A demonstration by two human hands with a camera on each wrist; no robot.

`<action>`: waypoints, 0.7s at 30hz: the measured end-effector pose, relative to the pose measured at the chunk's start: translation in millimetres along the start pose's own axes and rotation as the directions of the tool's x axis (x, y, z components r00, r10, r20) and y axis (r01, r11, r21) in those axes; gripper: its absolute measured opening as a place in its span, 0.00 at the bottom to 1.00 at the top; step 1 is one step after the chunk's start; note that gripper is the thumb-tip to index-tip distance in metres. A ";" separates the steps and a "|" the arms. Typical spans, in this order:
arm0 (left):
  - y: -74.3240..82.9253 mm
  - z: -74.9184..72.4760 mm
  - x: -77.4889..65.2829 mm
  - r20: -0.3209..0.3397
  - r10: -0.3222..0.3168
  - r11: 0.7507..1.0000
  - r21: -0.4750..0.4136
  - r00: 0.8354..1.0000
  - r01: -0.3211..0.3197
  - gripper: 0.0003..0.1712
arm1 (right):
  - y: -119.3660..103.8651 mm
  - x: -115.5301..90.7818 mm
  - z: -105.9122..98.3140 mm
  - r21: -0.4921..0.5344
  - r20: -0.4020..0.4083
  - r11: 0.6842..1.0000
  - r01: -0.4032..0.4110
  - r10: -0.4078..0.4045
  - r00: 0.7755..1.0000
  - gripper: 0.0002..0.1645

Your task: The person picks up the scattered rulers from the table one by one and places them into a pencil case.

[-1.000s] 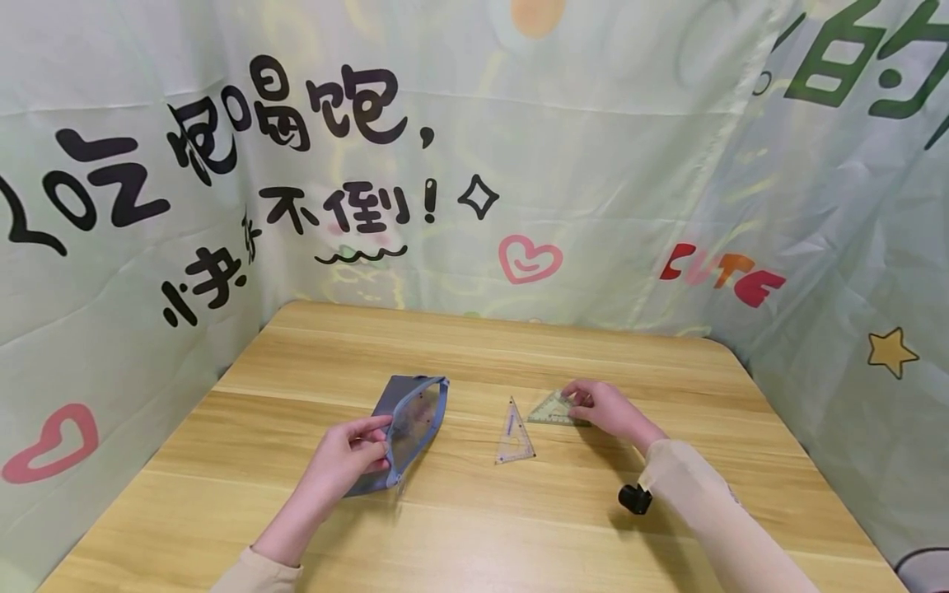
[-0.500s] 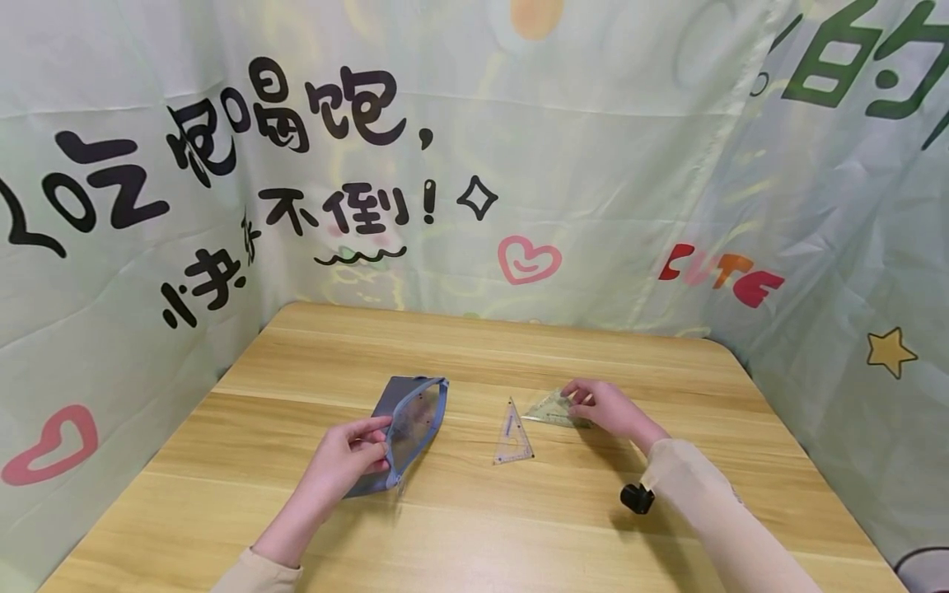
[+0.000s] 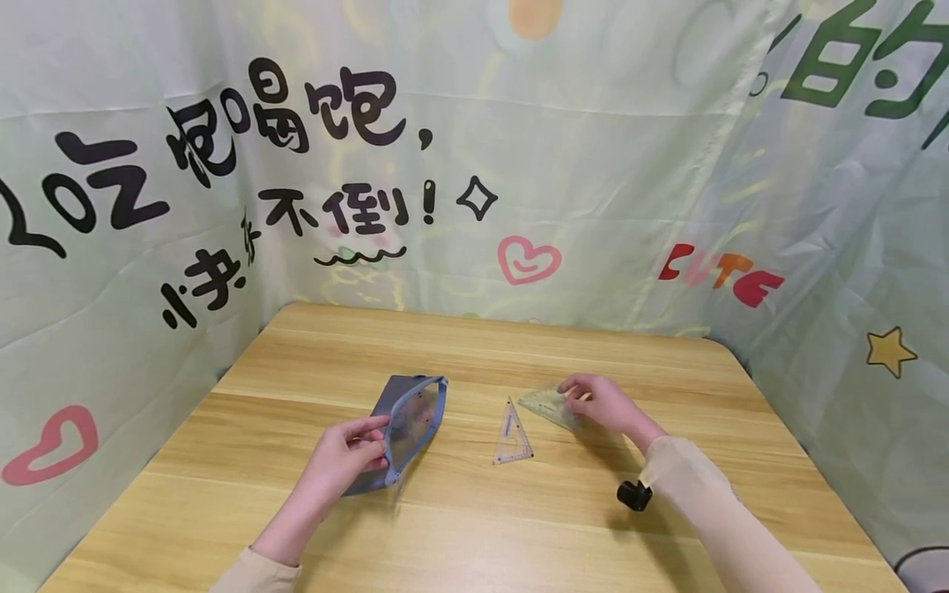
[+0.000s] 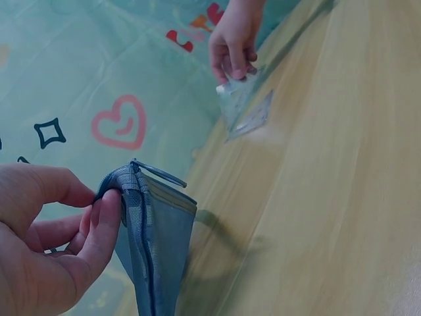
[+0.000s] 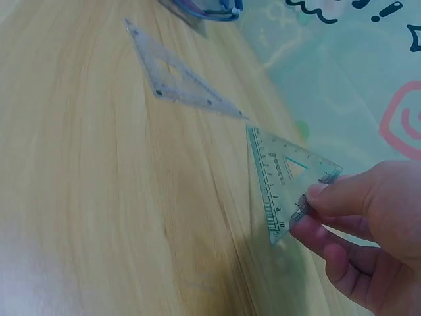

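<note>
A greenish clear set square (image 5: 277, 191), tilted over the wooden counter (image 3: 519, 527), is pinched at one edge between the thumb and fingers of a person's right grip (image 3: 604, 403). Just beside it, a second set square (image 5: 183, 87) lies flat. Farther left, the person's left grip (image 3: 344, 449) pinches the rim of a blue pouch (image 4: 168, 237), its mouth gaping; a printed cloth (image 3: 593, 165) hangs behind.

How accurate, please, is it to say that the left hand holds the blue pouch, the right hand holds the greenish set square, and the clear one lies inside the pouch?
One detail is wrong: the clear set square lies on the table, outside the blue pouch, as the head view shows.
</note>
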State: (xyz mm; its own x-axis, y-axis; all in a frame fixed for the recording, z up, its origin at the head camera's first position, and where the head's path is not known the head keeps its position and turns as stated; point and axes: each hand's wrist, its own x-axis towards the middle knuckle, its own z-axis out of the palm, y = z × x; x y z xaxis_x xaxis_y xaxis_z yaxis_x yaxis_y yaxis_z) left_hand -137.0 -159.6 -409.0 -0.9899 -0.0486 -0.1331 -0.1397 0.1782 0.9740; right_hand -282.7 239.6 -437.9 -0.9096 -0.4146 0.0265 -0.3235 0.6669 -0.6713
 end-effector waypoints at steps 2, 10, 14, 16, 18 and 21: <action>-0.2 -1.2 0.0 -0.008 -0.003 1.000 -0.001 1.000 0.003 0.25 | -2.3 0.6 1.2 0.018 -0.010 1.000 -0.003 0.003 1.000 0.14; -0.4 -1.7 5.0 -0.039 0.003 1.000 0.015 0.999 -0.002 0.24 | -8.3 2.1 4.1 0.076 -0.040 0.997 -0.025 0.028 0.999 0.17; 0.3 0.1 7.8 -0.045 0.010 1.000 0.011 0.999 -0.009 0.24 | -10.4 3.8 5.9 0.077 -0.065 0.996 -0.040 0.045 0.997 0.20; 0.8 0.6 8.5 -0.046 0.010 1.000 0.008 0.999 -0.009 0.23 | -11.9 4.7 7.3 0.079 -0.076 0.996 -0.043 0.049 0.996 0.21; 1.4 0.8 9.1 -0.048 0.010 1.000 0.003 0.999 -0.009 0.23 | -13.7 5.6 9.3 0.088 -0.083 0.995 -0.046 0.054 0.995 0.22; 2.5 -0.1 9.8 -0.053 0.011 1.000 -0.002 0.999 -0.011 0.24 | -16.9 7.3 12.2 0.105 -0.089 0.993 -0.053 0.062 0.994 0.23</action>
State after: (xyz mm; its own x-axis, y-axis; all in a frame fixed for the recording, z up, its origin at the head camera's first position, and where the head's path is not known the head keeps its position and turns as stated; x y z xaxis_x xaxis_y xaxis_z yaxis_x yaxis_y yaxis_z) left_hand -147.0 -159.7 -407.8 -0.9887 -0.0985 -0.1129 -0.1290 0.1768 0.9758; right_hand -280.7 217.8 -435.4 -0.9475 -0.3156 0.0506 -0.2460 0.6191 -0.7458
